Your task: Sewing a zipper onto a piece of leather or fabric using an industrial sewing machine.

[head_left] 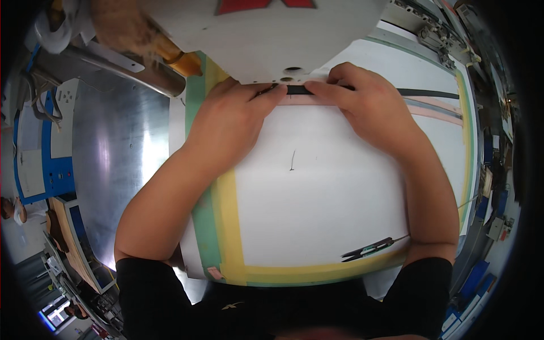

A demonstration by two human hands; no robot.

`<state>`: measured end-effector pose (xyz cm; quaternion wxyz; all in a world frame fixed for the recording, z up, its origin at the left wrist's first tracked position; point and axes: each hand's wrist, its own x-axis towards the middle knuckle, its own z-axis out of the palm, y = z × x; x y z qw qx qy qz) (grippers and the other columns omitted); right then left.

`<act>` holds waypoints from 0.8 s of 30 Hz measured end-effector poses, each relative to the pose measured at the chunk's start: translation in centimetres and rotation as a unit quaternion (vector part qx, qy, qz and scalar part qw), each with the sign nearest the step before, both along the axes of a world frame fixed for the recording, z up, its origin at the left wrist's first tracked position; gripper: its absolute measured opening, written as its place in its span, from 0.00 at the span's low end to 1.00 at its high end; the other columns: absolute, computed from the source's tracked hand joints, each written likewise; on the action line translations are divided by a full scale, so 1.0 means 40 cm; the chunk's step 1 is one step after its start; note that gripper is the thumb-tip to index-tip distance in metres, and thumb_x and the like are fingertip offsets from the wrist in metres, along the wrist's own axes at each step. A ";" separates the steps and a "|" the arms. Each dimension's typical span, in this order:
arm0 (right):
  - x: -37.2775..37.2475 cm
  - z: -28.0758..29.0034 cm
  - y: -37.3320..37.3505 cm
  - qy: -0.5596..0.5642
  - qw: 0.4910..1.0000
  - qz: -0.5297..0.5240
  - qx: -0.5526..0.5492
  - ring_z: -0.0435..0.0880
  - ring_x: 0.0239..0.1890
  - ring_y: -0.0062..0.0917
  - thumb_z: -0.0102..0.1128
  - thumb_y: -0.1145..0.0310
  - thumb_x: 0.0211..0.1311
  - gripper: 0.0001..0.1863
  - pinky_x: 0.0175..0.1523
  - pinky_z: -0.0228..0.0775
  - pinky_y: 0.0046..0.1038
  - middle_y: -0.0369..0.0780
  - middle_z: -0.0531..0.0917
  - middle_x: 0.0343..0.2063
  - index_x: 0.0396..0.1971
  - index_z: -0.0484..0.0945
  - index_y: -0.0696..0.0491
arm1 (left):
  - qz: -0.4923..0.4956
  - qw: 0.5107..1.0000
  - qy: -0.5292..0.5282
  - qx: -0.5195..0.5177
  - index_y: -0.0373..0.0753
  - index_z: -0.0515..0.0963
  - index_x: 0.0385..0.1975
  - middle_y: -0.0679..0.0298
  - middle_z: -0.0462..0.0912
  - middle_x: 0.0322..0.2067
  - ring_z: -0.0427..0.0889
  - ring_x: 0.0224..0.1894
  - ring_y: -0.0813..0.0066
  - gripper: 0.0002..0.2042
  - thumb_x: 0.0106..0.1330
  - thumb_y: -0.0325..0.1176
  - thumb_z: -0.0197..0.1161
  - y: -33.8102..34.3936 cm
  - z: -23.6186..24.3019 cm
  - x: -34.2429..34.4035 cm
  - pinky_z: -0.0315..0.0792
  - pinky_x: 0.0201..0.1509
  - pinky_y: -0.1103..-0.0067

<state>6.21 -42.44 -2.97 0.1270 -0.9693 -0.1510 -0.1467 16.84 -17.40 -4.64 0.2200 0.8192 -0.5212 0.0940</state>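
Note:
My left hand and my right hand hold a long black strip just below a white machine head, one hand either side of the short stretch under it. Both thumbs press on the strip; some fingertips are hidden. A pale pink band lies along the strip's near side, on a white work surface edged with yellow and green tape. Black-handled thread snips lie near its front right. A short dark thread or mark shows in the middle.
A shiny metal table with a blue-fronted unit is at left. A steel arm juts beside the machine head. Metal fittings line the back right. Part of another person shows at the far left edge.

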 end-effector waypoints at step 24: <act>0.011 -0.008 0.020 -0.028 0.999 0.020 -0.008 0.83 0.41 0.35 0.60 0.74 0.57 0.18 0.52 0.75 0.36 0.39 0.80 0.39 0.48 0.88 0.44 | -0.009 0.999 0.013 0.038 0.41 0.86 0.54 0.57 0.88 0.51 0.85 0.53 0.54 0.21 0.62 0.17 0.61 0.006 0.016 0.002 0.76 0.59 0.66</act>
